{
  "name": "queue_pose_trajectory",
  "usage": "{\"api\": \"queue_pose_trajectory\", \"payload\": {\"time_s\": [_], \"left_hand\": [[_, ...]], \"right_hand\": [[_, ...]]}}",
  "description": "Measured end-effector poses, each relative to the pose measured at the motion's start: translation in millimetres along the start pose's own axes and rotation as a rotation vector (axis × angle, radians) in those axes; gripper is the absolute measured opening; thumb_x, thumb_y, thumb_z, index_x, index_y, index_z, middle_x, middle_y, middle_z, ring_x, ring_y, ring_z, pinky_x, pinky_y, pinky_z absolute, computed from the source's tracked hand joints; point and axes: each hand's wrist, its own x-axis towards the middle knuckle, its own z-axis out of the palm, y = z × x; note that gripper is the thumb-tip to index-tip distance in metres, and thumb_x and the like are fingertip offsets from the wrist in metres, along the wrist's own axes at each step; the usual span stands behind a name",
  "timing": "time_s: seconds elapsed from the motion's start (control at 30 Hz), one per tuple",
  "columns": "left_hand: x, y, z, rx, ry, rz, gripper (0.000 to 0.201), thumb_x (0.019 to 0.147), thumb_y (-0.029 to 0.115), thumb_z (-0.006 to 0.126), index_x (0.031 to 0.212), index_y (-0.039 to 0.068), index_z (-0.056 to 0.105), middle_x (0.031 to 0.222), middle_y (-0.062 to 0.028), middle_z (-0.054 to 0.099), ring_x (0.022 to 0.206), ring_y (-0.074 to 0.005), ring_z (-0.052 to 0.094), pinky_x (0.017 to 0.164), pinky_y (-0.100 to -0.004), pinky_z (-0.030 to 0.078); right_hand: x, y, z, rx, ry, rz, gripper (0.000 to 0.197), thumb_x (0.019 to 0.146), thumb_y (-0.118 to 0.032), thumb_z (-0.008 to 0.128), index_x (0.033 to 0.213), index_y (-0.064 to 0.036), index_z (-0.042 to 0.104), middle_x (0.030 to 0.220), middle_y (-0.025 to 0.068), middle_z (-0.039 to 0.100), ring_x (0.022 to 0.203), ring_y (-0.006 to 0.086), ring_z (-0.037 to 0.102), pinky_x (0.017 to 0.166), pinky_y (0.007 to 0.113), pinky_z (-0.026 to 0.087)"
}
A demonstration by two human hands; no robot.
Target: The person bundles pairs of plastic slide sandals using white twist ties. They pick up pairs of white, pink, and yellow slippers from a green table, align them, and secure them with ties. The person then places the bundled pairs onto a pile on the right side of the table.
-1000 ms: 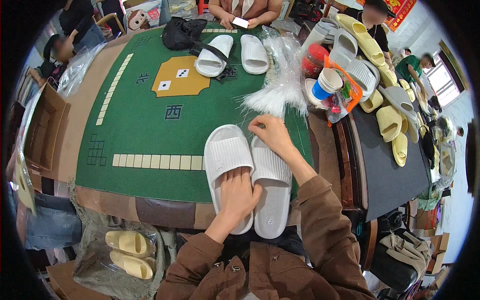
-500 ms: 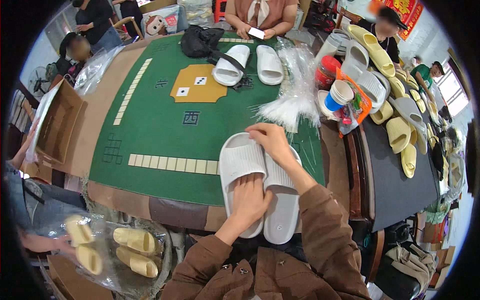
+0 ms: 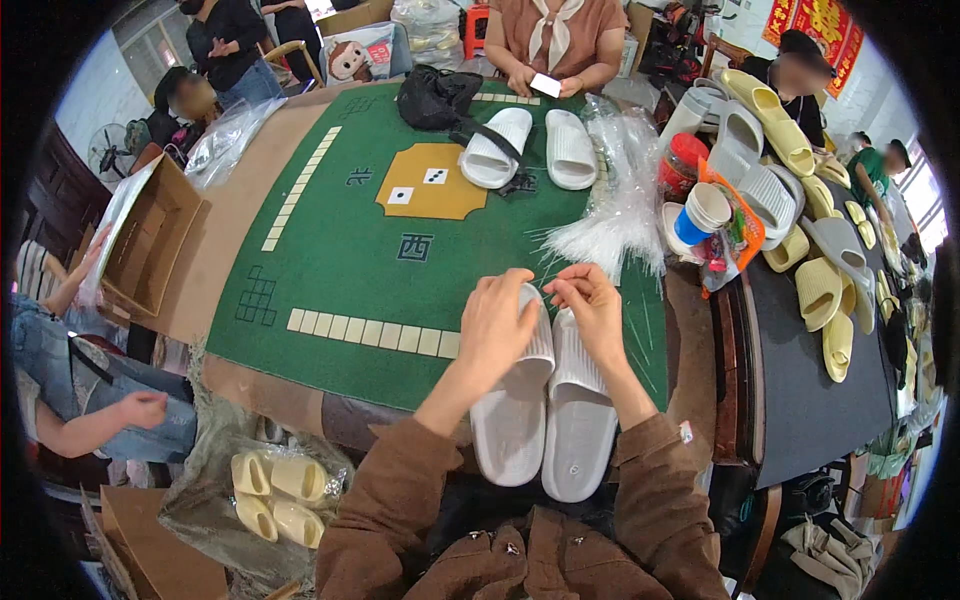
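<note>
A pair of light grey slide slippers lies side by side at the table's front edge, toes pointing away from me: the left slipper point(image 3: 510, 430) and the right slipper point(image 3: 580, 450). My left hand point(image 3: 492, 330) is over the left slipper's strap and toe, its fingers bent and the thumb apart from the index finger. Above the right slipper's toe, my right hand point(image 3: 597, 318) has thumb and fingertips pinched together; anything between them is too small to make out. Beyond my hands, a bundle of thin clear plastic strands point(image 3: 610, 225) lies on the green table mat point(image 3: 350, 265).
Another pair of pale slippers point(image 3: 572, 150) and a black bag point(image 3: 435, 98) lie farther back. Paper cups point(image 3: 703, 210) and a red-lidded jar point(image 3: 683, 160) stand right, beside grey and yellow slippers point(image 3: 820, 290). Bagged yellow slippers point(image 3: 297, 480) are lower left. Several people surround the table.
My left hand has come out of the left slipper and moved up toward its toe. My right hand has shifted right, fingertips pinched. At left, a person's hand has left the bagged yellow slippers.
</note>
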Motion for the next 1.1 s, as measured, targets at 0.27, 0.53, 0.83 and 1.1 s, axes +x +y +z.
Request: {"api": "queue_pose_trajectory", "payload": {"time_s": [0.27,0.53,0.83,1.1], "left_hand": [[15.1,-14.9,42.5,-0.609,-0.223,-0.387,0.013,0.091,0.006,0.061,0.098,-0.004,0.063,0.087,-0.0154,0.073,0.081,-0.0193,0.072,0.071,-0.0292,0.055],[8.6,-16.9,37.7,-0.541,-0.136,-0.343,0.011,0.090,0.006,0.061,0.096,-0.002,0.066,0.081,-0.0101,0.070,0.074,-0.0166,0.070,0.066,-0.0291,0.053],[7.1,-17.2,38.8,-0.421,-0.092,-0.268,0.011,0.089,0.006,0.063,0.097,0.000,0.067,0.083,-0.0113,0.069,0.069,-0.0191,0.065,0.064,-0.0307,0.050],[6.3,-11.7,37.7,-0.386,-0.050,-0.213,0.011,0.089,0.007,0.063,0.097,0.001,0.068,0.086,-0.0131,0.068,0.072,-0.0241,0.066,0.066,-0.0327,0.051]], "right_hand": [[0.5,9.3,-10.4,0.030,0.057,0.009,0.008,0.093,-0.002,0.062,0.101,0.0008,0.061,0.090,0.0075,0.070,0.077,0.0099,0.064,0.069,0.023,0.051],[0.2,11.1,-13.4,0.170,0.054,0.097,0.014,0.094,-0.004,0.060,0.104,0.0044,0.064,0.096,0.0096,0.070,0.085,0.0137,0.068,0.078,0.026,0.056],[-1.1,9.1,-11.7,0.117,0.025,0.122,0.013,0.093,-0.003,0.061,0.101,0.0049,0.066,0.096,0.0095,0.070,0.087,0.0143,0.068,0.079,0.026,0.056],[-0.9,13.8,-13.0,0.107,0.010,0.136,0.013,0.094,-0.006,0.062,0.103,0.0027,0.065,0.093,0.0092,0.070,0.086,0.0144,0.068,0.078,0.026,0.056]]}}
